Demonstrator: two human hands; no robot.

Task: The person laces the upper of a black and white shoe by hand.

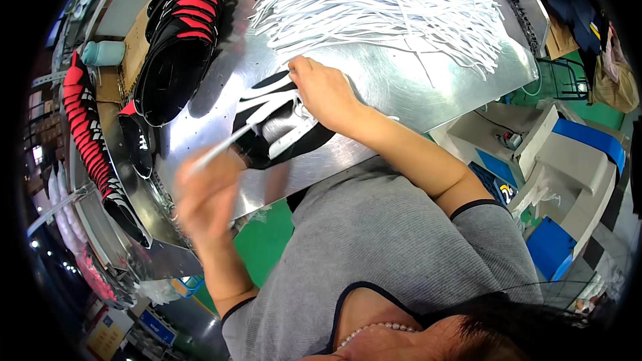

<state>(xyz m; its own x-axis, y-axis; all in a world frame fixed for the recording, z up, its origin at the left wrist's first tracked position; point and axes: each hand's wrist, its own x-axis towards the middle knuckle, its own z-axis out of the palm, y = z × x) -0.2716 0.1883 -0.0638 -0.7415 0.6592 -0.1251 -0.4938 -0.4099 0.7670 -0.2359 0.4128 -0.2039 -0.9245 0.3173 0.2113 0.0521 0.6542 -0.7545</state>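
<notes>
Right hand (pixel 324 91) pinches the curved black fabric shoe upper (pixel 315 142) on the shiny metal table (pixel 394 97) | left hand (pixel 210 192), blurred, holds its flat white lace (pixel 231 140) out straight | I'd pull evenly, lace untwisted.

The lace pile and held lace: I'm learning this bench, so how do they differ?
The pile holds many strands; the held lace looks like one strand. The pile lies loose on the table; the held lace stretches between the upper and left hand. Both are white.
</notes>
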